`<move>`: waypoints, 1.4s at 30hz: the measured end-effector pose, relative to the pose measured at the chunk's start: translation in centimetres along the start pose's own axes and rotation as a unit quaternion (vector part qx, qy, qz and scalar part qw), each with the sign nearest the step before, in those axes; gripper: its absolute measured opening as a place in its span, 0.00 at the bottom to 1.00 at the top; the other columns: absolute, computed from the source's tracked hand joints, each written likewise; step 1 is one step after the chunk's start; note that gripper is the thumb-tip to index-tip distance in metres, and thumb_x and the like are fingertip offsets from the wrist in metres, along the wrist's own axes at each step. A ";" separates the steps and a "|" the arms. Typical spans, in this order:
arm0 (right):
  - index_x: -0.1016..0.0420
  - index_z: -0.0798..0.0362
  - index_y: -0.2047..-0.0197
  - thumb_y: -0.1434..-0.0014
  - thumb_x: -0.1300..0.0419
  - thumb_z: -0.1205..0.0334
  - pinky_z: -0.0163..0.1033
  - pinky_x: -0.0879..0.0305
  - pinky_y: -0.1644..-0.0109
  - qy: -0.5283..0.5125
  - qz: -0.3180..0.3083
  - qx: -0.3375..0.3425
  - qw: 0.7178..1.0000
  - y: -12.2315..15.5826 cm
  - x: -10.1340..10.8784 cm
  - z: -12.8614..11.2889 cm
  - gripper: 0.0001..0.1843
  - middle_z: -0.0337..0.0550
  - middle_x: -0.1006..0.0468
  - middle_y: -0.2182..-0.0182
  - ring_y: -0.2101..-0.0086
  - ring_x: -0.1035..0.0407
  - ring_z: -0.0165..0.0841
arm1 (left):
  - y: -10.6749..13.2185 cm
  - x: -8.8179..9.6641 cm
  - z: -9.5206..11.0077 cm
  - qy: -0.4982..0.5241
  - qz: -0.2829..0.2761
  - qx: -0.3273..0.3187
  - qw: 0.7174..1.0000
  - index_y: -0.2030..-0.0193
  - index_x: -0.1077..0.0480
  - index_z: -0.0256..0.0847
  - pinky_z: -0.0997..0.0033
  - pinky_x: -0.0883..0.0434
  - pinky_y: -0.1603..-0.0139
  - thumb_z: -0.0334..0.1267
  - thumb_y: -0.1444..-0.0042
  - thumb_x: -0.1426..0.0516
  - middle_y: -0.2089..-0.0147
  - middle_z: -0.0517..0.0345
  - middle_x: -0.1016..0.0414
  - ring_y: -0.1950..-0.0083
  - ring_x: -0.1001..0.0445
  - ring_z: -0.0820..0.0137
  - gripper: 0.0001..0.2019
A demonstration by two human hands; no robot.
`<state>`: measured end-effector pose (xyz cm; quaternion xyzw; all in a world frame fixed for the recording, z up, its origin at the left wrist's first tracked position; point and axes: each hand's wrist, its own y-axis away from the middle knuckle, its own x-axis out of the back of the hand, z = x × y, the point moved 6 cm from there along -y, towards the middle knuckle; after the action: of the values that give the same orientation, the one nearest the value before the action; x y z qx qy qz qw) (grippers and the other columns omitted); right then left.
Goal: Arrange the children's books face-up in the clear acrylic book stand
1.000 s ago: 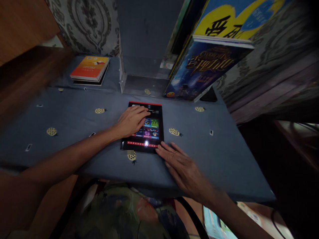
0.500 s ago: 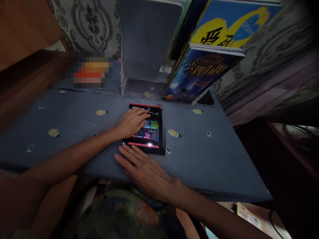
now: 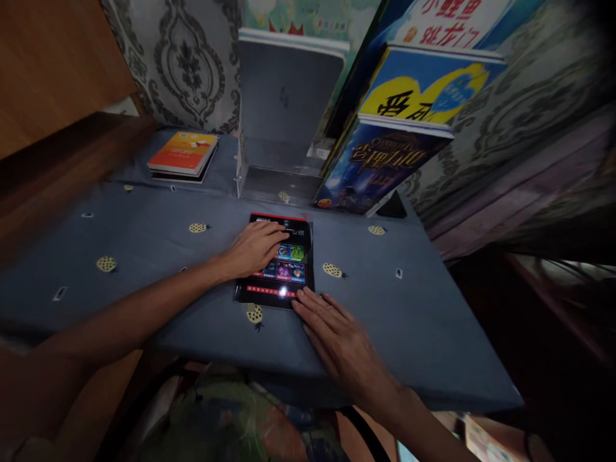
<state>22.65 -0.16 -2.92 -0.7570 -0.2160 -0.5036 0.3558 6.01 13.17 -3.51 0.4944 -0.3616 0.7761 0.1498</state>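
A thin black book [image 3: 269, 299] with a red top edge and rows of small coloured pictures lies flat on the cloth-covered table. Its glossy cover throws back a bright spot of light near the bottom. My left hand [image 3: 258, 247] rests palm down across its upper left part, fingers stretched to the right and hiding some of the pictures. At the lower right corner, the fingertips of my right hand [image 3: 339, 330] touch the cover, the hand flat with fingers extended. Neither hand grips anything.
Behind the book stands a clear acrylic book stand [image 3: 282, 183] with upright books. To its right is a blue book [image 3: 380, 163] in front of a blue-and-yellow one [image 3: 433, 83]. An orange-and-white book [image 3: 183, 153] lies stacked at the back left. Patterned curtain [image 3: 187, 64] hangs behind.
My right hand has slid right along the book's lower edge, from the left corner to the right corner. The left hand stays on the cover. The view has tilted up slightly.
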 end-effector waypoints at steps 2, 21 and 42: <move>0.32 0.51 0.35 0.31 0.50 0.71 0.51 0.31 0.36 0.013 0.012 -0.008 1.000 -0.4 0.2 0.8 0.24 0.48 0.26 0.39 0.38 0.33 0.37 | 0.0 0.0 -0.2 0.014 0.001 0.000 1.000 0.42 0.28 0.39 0.52 0.33 0.35 0.34 0.33 0.49 0.39 0.49 0.26 0.36 0.30 0.61 0.16; 0.27 0.49 0.39 0.32 0.46 0.68 0.52 0.30 0.42 0.070 -0.012 -0.056 0.996 -4.8 -0.3 3.8 0.20 0.50 0.26 0.39 0.40 0.31 0.41 | -0.1 0.2 -3.4 0.061 -0.012 0.086 0.994 0.42 0.28 0.40 0.43 0.44 0.28 0.37 0.33 0.49 0.35 0.50 0.28 0.29 0.37 0.62 0.17; 0.25 0.51 0.42 0.33 0.44 0.63 0.53 0.32 0.41 0.012 -0.001 -0.039 0.999 -6.1 1.1 4.2 0.17 0.52 0.23 0.43 0.42 0.29 0.41 | -1.8 0.4 -6.4 -0.015 -0.002 0.075 0.997 0.39 0.29 0.37 0.47 0.36 0.33 0.37 0.33 0.51 0.35 0.44 0.29 0.33 0.32 0.58 0.19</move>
<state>21.50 6.98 -0.94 -0.7642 -0.1926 -0.5207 0.3284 2.65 18.89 -3.99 0.5163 -0.3035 0.7935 0.1079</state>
